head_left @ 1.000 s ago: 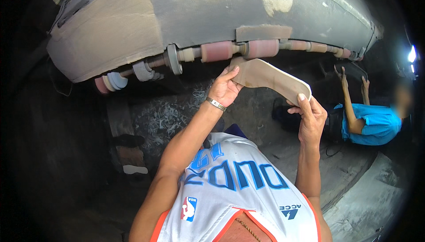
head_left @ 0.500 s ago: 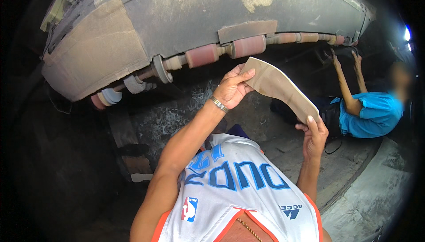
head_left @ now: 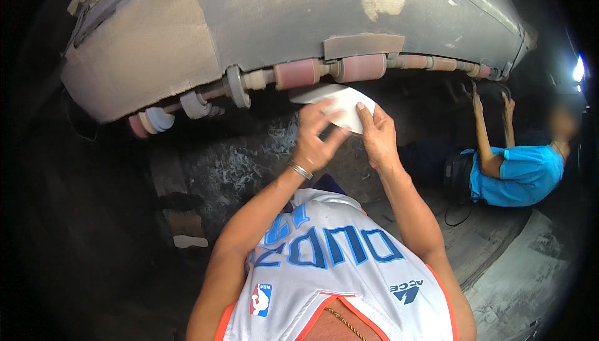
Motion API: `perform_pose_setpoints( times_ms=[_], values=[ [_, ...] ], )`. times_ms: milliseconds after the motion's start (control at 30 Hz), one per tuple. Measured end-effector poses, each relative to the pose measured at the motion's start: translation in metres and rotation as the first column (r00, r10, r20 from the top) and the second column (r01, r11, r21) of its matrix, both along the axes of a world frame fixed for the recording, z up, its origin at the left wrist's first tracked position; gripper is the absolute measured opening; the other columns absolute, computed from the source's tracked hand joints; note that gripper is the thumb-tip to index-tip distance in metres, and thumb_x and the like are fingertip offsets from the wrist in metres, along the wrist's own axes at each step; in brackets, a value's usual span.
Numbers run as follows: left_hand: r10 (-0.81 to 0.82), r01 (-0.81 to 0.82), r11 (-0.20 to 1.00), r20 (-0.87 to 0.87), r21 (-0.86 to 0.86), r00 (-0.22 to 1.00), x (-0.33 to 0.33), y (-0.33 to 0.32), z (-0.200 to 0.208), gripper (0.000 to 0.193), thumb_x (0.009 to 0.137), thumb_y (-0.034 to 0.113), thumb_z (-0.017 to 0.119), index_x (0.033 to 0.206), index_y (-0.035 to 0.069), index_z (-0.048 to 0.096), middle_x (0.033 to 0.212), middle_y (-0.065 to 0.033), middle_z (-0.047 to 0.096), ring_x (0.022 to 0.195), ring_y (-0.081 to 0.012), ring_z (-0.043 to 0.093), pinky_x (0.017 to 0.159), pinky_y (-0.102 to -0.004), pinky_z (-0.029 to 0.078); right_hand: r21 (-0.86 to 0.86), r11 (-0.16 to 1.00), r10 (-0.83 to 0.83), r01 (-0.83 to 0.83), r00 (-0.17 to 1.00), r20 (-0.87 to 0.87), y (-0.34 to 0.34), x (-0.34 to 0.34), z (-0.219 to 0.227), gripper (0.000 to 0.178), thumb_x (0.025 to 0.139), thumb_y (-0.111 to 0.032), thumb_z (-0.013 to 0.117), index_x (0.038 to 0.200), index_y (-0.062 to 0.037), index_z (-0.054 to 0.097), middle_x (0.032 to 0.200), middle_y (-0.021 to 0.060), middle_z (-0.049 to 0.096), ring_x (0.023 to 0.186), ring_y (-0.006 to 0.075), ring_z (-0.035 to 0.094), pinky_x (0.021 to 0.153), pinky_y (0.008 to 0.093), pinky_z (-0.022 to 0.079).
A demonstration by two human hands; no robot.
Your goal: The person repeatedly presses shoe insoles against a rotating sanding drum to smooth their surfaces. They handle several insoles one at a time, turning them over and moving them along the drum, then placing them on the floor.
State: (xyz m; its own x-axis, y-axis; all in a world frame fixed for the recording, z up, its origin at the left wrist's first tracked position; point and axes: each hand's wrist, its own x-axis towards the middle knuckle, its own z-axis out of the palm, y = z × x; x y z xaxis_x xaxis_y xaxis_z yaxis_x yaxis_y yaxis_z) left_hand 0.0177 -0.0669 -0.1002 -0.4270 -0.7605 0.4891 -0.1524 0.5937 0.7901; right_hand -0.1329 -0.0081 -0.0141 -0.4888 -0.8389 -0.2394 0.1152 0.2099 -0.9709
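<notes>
Right hand pinching a flat white piece, just below the pink roller.
Left hand blurred, fingers spread across the piece below the roller; can't tell if it grips. Piece-to-roller contact unclear too. Likely risk: if the roller's spinning, a loose left-side hold could let it snatch the piece, or fingertips straying up could get abraded. Grey hood above roller; co-worker in blue off to its right.

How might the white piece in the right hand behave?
The white piece is probably light: the right hand pinches its edge. Perhaps stiffish: its left tip shows no clear droop. Thin and flat-looking, it likely wouldn't roll.
</notes>
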Motion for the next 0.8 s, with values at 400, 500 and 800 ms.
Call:
perform_pose_setpoints(
  times_ms=[400, 500, 800],
  values=[
    [0.734, 0.67, 0.105, -0.511, 0.735, 0.446, 0.034, -0.069, -0.097, 0.037, 0.103, 0.011, 0.069, 0.133, -0.005, 0.057, 0.144, -0.0191, 0.058, 0.139, -0.0334, 0.055, 0.124, -0.0481, 0.045, 0.138, 0.957, 0.274, -0.256, 0.952, -0.133, -0.051, -0.008, 0.006, 0.041, 0.111, -0.031, 0.062, 0.127, 0.0058, 0.071, 0.107, 0.0129, 0.077, 0.091, 0.0179, 0.074, 0.074, 0.0328, 0.063],
    [0.729, 0.68, 0.154, -0.547, 0.717, 0.411, 0.025, -0.072, -0.093, 0.034, 0.101, 0.009, 0.07, 0.131, -0.005, 0.059, 0.141, -0.0176, 0.061, 0.135, -0.0301, 0.058, 0.123, -0.0461, 0.046, 0.097, 0.97, 0.235, -0.222, 0.96, -0.154, -0.042, -0.009, 0.013, 0.04, 0.111, -0.03, 0.061, 0.123, 0.0067, 0.072, 0.103, 0.0123, 0.077, 0.087, 0.0167, 0.073, 0.072, 0.0322, 0.063],
    [0.636, 0.772, 0.073, -0.626, 0.632, 0.451, -0.005, -0.072, -0.051, 0.03, 0.099, 0.004, 0.069, 0.126, -0.006, 0.06, 0.133, -0.0179, 0.065, 0.129, -0.0302, 0.063, 0.117, -0.0454, 0.052, 0.037, 0.996, 0.087, -0.081, 0.976, -0.2, 0.018, -0.024, 0.051, 0.037, 0.111, -0.027, 0.063, 0.128, 0.0037, 0.073, 0.103, 0.008, 0.078, 0.087, 0.012, 0.072, 0.076, 0.0296, 0.06]
  ],
)
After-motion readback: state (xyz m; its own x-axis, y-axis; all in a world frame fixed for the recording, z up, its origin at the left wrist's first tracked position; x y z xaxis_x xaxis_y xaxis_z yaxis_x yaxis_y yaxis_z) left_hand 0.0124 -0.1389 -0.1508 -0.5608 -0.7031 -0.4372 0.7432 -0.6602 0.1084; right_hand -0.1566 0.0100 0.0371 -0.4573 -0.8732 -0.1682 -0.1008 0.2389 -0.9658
